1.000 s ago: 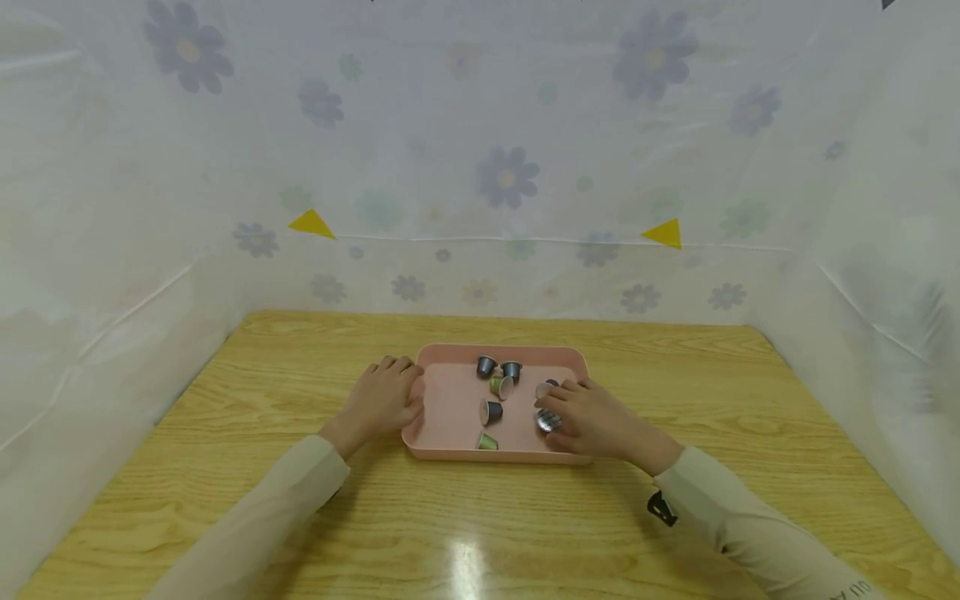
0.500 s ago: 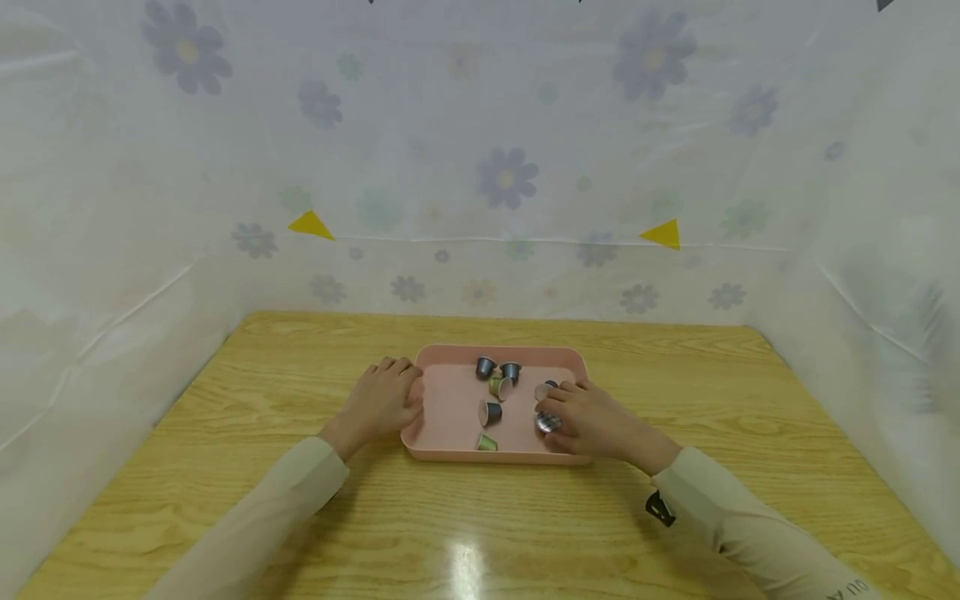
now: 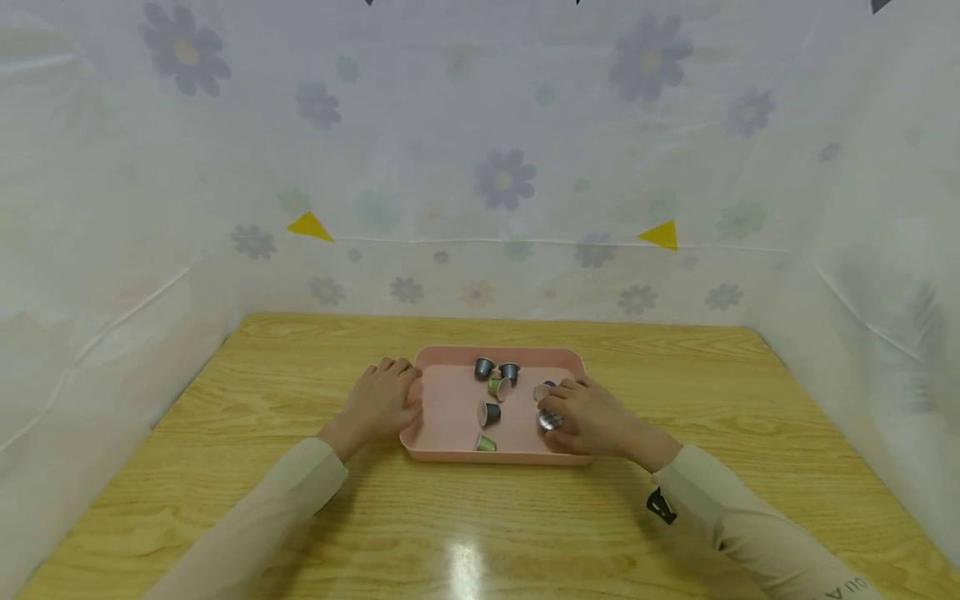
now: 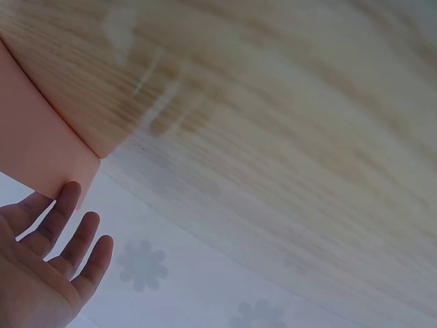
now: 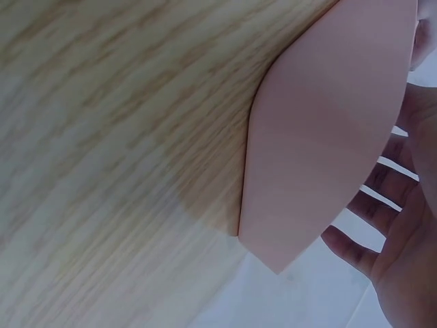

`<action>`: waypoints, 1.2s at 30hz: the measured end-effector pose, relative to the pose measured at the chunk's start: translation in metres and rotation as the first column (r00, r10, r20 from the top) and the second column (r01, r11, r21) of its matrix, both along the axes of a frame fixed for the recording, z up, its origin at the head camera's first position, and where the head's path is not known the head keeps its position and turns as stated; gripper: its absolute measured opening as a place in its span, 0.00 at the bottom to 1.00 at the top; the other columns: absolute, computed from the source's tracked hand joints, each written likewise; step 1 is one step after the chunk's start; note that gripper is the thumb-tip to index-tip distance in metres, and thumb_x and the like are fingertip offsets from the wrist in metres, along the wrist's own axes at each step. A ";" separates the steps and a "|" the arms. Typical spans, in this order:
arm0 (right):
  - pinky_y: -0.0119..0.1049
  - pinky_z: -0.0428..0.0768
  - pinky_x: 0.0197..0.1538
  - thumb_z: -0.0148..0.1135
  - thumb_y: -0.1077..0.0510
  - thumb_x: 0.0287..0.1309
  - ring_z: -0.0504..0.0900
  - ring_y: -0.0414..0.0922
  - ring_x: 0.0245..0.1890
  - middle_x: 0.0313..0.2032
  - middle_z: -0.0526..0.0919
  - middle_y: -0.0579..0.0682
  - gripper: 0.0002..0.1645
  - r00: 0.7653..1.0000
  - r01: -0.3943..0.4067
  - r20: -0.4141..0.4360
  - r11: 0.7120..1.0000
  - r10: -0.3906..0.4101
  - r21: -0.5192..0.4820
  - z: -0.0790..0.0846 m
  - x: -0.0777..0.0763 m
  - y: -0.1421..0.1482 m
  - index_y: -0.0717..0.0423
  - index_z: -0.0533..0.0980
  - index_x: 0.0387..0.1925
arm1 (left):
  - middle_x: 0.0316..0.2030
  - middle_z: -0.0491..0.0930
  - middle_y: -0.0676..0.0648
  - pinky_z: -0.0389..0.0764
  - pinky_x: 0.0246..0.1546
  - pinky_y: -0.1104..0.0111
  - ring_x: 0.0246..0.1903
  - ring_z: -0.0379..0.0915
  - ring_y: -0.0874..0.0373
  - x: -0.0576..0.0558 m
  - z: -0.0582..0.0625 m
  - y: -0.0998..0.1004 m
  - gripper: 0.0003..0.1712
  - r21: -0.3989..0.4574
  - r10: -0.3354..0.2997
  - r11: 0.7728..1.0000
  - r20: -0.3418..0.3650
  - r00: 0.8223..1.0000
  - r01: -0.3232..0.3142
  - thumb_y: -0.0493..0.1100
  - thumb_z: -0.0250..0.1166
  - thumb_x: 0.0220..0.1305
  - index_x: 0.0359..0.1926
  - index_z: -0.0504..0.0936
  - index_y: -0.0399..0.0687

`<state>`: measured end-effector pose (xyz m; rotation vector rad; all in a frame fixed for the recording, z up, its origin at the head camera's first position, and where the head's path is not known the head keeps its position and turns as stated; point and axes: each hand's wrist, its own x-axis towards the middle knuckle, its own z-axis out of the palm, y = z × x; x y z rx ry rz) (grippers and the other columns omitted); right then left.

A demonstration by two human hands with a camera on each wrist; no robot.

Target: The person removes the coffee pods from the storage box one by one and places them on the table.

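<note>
At left rim of pink tray [image 3: 450, 417], left hand [image 3: 381, 397], fingers apart; inside, right hand [image 3: 596, 419], fingers pinching silver capsule [image 3: 550, 420].

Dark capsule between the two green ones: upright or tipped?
Tipped. In the head view, the dark capsule lies on its side in the pink tray, pale round end facing left, not up.

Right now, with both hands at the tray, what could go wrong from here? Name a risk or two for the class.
The right hand is close over the silver-topped pod, with a pale-topped pod just behind, so it might knock that second one.

The left hand is at the left end of the tray; a push there could slide it and roll the dark pod lying on its side mid-tray.
</note>
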<state>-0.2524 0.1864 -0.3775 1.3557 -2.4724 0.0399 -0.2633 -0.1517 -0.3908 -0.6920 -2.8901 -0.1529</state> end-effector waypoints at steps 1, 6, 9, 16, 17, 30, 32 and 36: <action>0.44 0.75 0.39 0.64 0.49 0.47 0.74 0.43 0.33 0.35 0.81 0.46 0.17 1.000 -0.001 -0.005 1.000 0.001 -0.006 0.001 0.000 0.000 0.51 0.77 0.39 | 0.50 0.74 0.45 0.71 0.52 0.51 0.52 0.68 0.45 0.000 0.000 0.000 0.25 0.000 0.000 1.000 0.000 1.000 0.000 0.51 0.58 0.56 0.52 0.75 0.43; 0.45 0.76 0.42 0.64 0.50 0.48 0.76 0.45 0.36 0.35 0.81 0.46 0.16 0.999 0.045 0.005 0.999 -0.045 0.030 0.004 -0.002 0.002 0.50 0.77 0.39 | 0.50 0.74 0.45 0.71 0.52 0.51 0.52 0.68 0.46 0.000 0.000 0.000 0.25 -0.005 0.000 1.000 -0.006 1.000 0.000 0.51 0.58 0.56 0.52 0.75 0.43; 0.46 0.76 0.43 0.64 0.49 0.48 0.77 0.45 0.38 0.36 0.80 0.46 0.16 0.995 0.085 0.037 0.994 -0.088 0.064 0.007 -0.003 0.003 0.50 0.77 0.40 | 0.50 0.74 0.45 0.71 0.51 0.51 0.52 0.68 0.45 0.000 0.000 -0.001 0.25 -0.003 -0.002 1.000 -0.009 1.000 0.002 0.51 0.58 0.56 0.52 0.75 0.43; 0.48 0.76 0.42 0.67 0.51 0.46 0.77 0.44 0.38 0.35 0.79 0.45 0.18 0.993 0.100 0.065 0.994 -0.103 0.048 0.015 -0.006 0.010 0.51 0.77 0.41 | 0.49 0.74 0.45 0.72 0.50 0.51 0.51 0.69 0.45 0.000 -0.001 -0.001 0.25 -0.003 -0.009 1.000 -0.022 1.000 0.009 0.51 0.58 0.56 0.52 0.75 0.43; 0.48 0.76 0.43 0.67 0.51 0.46 0.77 0.44 0.38 0.35 0.79 0.45 0.18 0.992 0.100 0.067 0.994 -0.103 0.043 0.016 -0.007 0.011 0.51 0.77 0.41 | 0.49 0.74 0.45 0.72 0.50 0.51 0.51 0.69 0.45 0.000 0.000 -0.001 0.25 -0.004 -0.011 1.000 -0.024 1.000 0.011 0.51 0.58 0.56 0.52 0.75 0.43; 0.51 0.75 0.44 0.67 0.50 0.45 0.78 0.45 0.39 0.36 0.81 0.45 0.18 0.982 0.170 0.091 0.985 -0.167 -0.027 0.024 -0.014 0.028 0.51 0.78 0.39 | 0.50 0.74 0.45 0.72 0.51 0.51 0.52 0.68 0.45 0.000 -0.001 -0.001 0.25 -0.006 -0.011 1.000 -0.015 1.000 0.011 0.52 0.58 0.56 0.52 0.75 0.43; 0.52 0.75 0.45 0.67 0.50 0.46 0.78 0.45 0.39 0.36 0.81 0.45 0.17 0.977 0.186 0.108 0.982 -0.181 -0.030 0.026 -0.015 0.032 0.51 0.77 0.39 | 0.50 0.74 0.45 0.72 0.51 0.51 0.52 0.68 0.45 -0.001 -0.002 -0.001 0.25 -0.004 -0.011 1.000 -0.015 1.000 0.011 0.52 0.58 0.56 0.52 0.75 0.43; 0.52 0.74 0.45 0.66 0.52 0.47 0.77 0.46 0.38 0.36 0.80 0.45 0.16 0.970 0.213 0.128 0.977 -0.208 -0.026 0.027 -0.018 0.039 0.50 0.77 0.40 | 0.50 0.74 0.45 0.71 0.51 0.51 0.52 0.68 0.46 -0.001 -0.002 -0.001 0.25 0.002 -0.012 1.000 -0.017 1.000 0.012 0.52 0.58 0.56 0.52 0.75 0.43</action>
